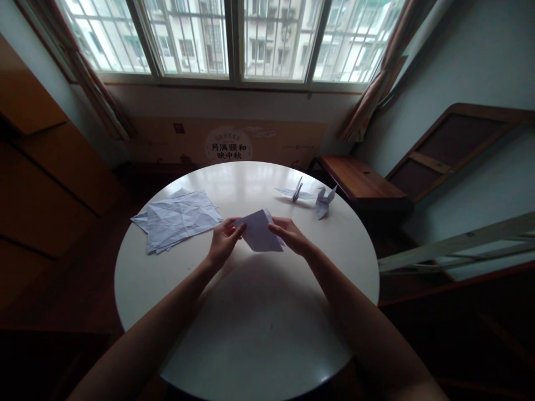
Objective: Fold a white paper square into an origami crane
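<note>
A folded sheet of pale paper (258, 234) is held just above the middle of a round white table (251, 334). My left hand (223, 242) pinches its left corner with thumb and fingers closed. My right hand (290, 235) grips its right edge, fingers curled over the paper. A loose stack of creased paper sheets (178, 218) lies on the table to the left of my left hand. Two finished paper cranes (297, 192) (324, 201) stand at the far right of the tabletop.
A wooden bench or low table (357, 178) stands beyond the table's right edge. A leaning wooden frame (455, 145) rests against the right wall. Brown cabinets (45, 184) fill the left side. A barred window (234, 39) runs across the back wall.
</note>
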The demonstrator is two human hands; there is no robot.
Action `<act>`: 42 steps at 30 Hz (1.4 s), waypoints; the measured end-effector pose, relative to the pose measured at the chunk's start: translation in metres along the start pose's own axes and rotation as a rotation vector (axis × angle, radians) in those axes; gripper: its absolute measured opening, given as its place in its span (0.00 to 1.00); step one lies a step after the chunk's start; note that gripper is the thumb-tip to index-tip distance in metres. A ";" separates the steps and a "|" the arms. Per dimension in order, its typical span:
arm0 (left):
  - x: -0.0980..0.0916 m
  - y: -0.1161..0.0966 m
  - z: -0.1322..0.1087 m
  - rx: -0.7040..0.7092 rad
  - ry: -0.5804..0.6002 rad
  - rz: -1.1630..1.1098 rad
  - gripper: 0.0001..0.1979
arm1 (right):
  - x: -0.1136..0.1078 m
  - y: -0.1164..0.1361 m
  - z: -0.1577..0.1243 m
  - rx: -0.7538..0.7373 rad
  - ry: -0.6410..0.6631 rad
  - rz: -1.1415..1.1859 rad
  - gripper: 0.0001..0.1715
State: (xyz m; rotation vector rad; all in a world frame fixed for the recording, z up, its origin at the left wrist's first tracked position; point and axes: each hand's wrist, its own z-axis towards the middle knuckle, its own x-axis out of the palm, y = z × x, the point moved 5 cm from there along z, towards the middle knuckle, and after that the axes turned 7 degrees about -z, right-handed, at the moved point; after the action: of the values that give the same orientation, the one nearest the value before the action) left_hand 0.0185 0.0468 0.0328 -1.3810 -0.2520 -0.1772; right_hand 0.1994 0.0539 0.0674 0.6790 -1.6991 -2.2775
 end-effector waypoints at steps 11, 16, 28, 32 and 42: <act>0.003 -0.009 -0.003 0.091 0.113 0.054 0.17 | 0.001 -0.015 -0.003 0.131 0.061 0.302 0.28; 0.006 -0.018 -0.004 0.204 0.214 0.128 0.15 | -0.008 -0.018 -0.001 0.105 -0.014 0.211 0.28; 0.009 -0.038 -0.011 0.369 0.208 0.258 0.07 | -0.017 -0.014 -0.002 0.082 -0.189 0.087 0.19; 0.008 -0.042 -0.012 0.430 0.203 0.328 0.04 | -0.018 -0.013 -0.003 0.085 -0.200 0.076 0.20; 0.004 -0.041 -0.012 0.463 0.210 0.377 0.04 | -0.019 -0.014 -0.003 0.100 -0.176 0.091 0.22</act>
State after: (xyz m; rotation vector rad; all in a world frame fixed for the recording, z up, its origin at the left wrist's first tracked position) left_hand 0.0122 0.0281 0.0702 -0.9188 0.1403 0.0504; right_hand 0.2188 0.0637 0.0579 0.4211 -1.8920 -2.2601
